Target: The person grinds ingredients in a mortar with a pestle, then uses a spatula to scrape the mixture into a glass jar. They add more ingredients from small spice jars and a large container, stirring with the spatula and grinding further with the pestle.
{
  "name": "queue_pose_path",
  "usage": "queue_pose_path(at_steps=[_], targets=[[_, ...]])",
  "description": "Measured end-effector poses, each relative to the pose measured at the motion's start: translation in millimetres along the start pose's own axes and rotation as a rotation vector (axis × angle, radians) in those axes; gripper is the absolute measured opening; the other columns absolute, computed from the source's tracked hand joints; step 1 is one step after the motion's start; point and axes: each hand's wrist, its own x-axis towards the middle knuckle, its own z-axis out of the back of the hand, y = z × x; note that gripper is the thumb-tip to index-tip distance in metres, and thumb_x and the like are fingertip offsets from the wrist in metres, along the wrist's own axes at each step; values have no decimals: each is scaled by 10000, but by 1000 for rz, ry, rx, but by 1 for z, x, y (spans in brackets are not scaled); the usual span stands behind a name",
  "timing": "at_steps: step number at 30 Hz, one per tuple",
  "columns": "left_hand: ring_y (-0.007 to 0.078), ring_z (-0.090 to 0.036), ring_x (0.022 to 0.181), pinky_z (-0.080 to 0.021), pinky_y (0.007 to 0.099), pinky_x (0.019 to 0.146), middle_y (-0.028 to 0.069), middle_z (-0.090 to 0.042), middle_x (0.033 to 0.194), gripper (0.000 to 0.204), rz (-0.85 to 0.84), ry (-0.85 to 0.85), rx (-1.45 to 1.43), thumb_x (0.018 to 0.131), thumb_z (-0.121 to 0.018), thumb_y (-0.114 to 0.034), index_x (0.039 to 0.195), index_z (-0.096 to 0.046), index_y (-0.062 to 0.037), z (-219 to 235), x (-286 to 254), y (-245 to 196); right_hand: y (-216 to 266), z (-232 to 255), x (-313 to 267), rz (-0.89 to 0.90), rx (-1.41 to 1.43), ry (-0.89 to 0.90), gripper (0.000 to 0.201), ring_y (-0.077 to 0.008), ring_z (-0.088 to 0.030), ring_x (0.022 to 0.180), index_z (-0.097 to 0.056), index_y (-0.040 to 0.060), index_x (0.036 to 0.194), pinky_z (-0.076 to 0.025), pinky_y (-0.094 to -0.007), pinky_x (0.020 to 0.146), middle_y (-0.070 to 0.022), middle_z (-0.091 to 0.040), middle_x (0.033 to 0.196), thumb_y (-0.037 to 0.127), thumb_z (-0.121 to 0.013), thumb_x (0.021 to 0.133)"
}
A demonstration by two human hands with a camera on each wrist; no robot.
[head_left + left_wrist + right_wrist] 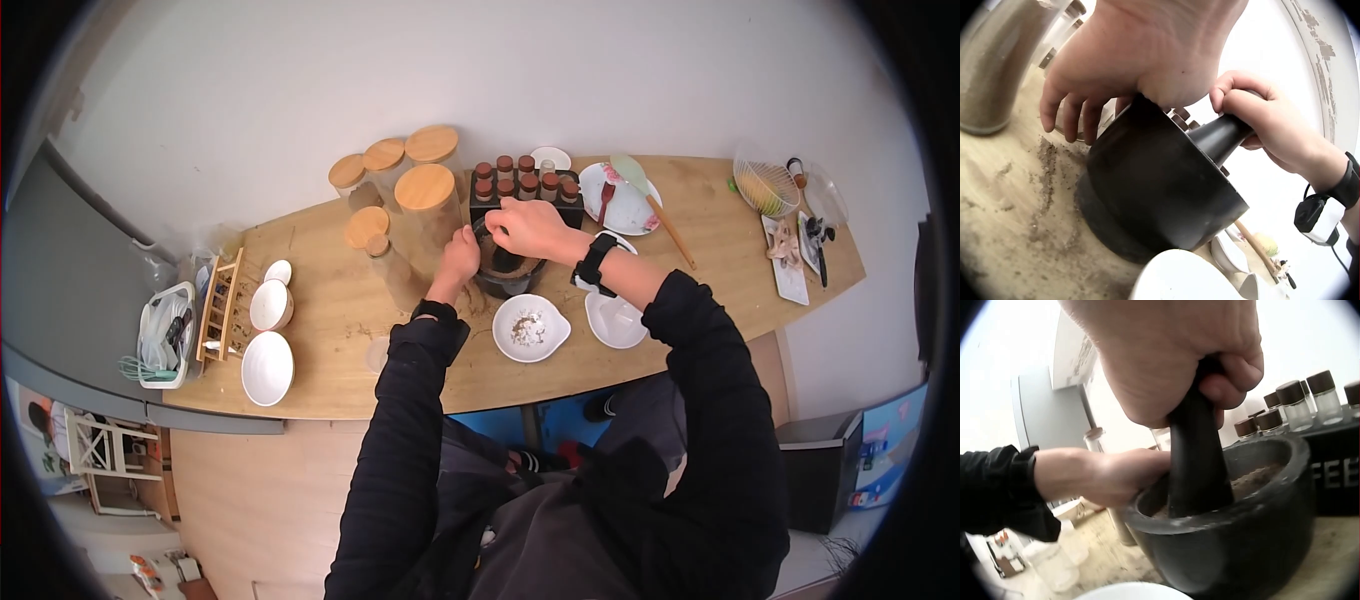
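Note:
A black mortar (508, 286) stands on the wooden table, with brown ground stuff (1259, 480) inside. My right hand (530, 228) grips the upper end of a black pestle (1197, 462), whose lower end is down in the mortar. At the mortar's left rim, my left hand (460, 256) holds on, its fingers hanging along the outside in the left wrist view; its thumb is hidden there. Just in front sits a white spouted bowl (553, 328) with white and brown bits in it.
Wood-lidded jars (427, 190) crowd the left of the mortar; a black rack of small brown-capped bottles (527, 185) stands behind. A floral plate (630, 215) with a spatula lies right. White bowls (268, 370) sit far left. Brown powder (1047, 181) is spilled on the table.

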Motion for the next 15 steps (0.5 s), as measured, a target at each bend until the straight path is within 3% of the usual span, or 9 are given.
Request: queue_pose_path(at_steps=[4,8,12,15], targets=[[417,-477,1182,-367,471,1003,278,-528,1235,600,44,78,143,980,-139,-426,1272,-469,-19,9,-1,-6,-6,-2,10,23,-118,-48,69,-289,-606,635,-617,140,775,-481,-398,541,-110,-553,769,205,-592,779],[391,-472,1205,-361,462,1013,263,-522,1258,613,63,136,149,980,-113,-423,1275,-466,-17,6,9,0,3,-14,1,-4,44,-157,65,-284,-602,619,-609,136,766,-472,-410,523,-115,-548,770,196,-590,780],[366,-482,1208,-366,451,1012,231,-529,1268,603,100,154,186,982,-115,-417,1278,-471,-31,15,0,-14,-1,-1,-5,70,-24,-35,70,-284,-603,612,-608,131,761,-475,-405,516,-116,-555,774,198,-591,778],[352,-490,1206,-371,443,1007,211,-536,1271,597,102,143,273,984,-113,-410,1281,-472,-36,23,-13,-27,1,-7,3,57,-76,-73,73,-285,-604,611,-606,129,766,-476,-406,515,-121,-559,772,200,-593,775]])
